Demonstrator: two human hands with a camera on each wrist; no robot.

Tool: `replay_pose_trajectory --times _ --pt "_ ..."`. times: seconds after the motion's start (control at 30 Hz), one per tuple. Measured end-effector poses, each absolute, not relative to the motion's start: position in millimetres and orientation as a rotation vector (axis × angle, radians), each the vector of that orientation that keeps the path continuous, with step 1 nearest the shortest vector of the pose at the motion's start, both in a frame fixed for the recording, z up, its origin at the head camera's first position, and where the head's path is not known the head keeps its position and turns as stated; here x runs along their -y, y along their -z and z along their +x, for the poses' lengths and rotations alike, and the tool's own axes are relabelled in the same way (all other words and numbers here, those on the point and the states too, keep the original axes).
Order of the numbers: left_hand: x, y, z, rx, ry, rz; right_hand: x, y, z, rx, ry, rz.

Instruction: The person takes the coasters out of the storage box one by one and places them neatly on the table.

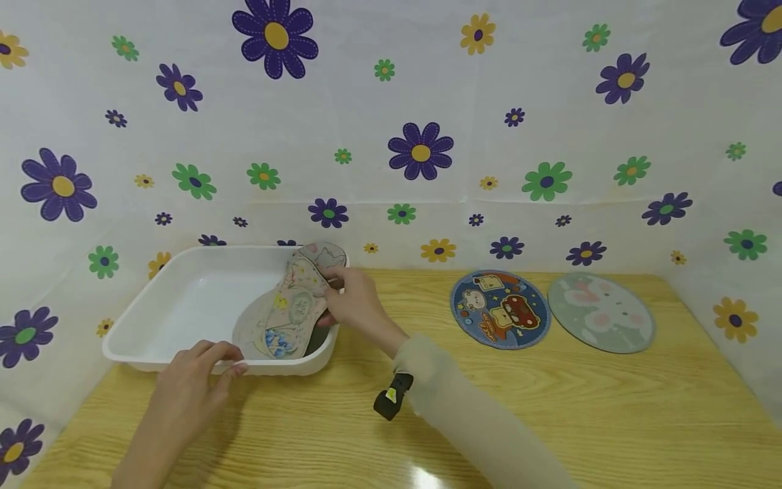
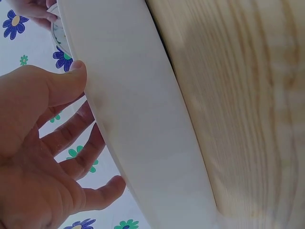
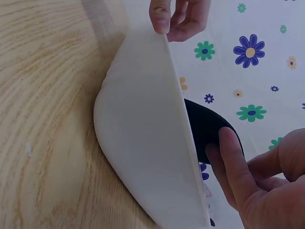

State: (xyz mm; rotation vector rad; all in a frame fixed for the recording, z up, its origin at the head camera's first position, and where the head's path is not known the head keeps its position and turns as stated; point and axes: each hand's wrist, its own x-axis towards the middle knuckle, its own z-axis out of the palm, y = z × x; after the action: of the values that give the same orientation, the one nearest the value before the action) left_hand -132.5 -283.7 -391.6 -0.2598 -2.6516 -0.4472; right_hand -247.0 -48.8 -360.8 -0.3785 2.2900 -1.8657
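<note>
A yellowish wooden table point(image 1: 611, 407) with streaky grain is carrying everything, and a white tray point(image 1: 281, 369) with rounded corners is standing on it, just beyond the left hand point(image 1: 194, 382) and reaching across to the right hand point(image 1: 354, 299). Well to the right of the right hand, a dark blue round mat point(image 1: 501, 310) with cartoon figures is lying flat on the wood. Farther from that hand, a pale grey-green round mat point(image 1: 601, 312) with a rabbit's face is lying beside it, though whether their edges are touching is hard to tell.
</note>
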Motion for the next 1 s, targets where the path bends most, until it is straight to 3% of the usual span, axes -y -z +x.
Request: replay_pose_trajectory --times 1.0 --pt "287.5 394.1 -136.0 2.652 0.461 -0.240 36.4 372.9 -232.0 -2.181 2.018 -0.300"
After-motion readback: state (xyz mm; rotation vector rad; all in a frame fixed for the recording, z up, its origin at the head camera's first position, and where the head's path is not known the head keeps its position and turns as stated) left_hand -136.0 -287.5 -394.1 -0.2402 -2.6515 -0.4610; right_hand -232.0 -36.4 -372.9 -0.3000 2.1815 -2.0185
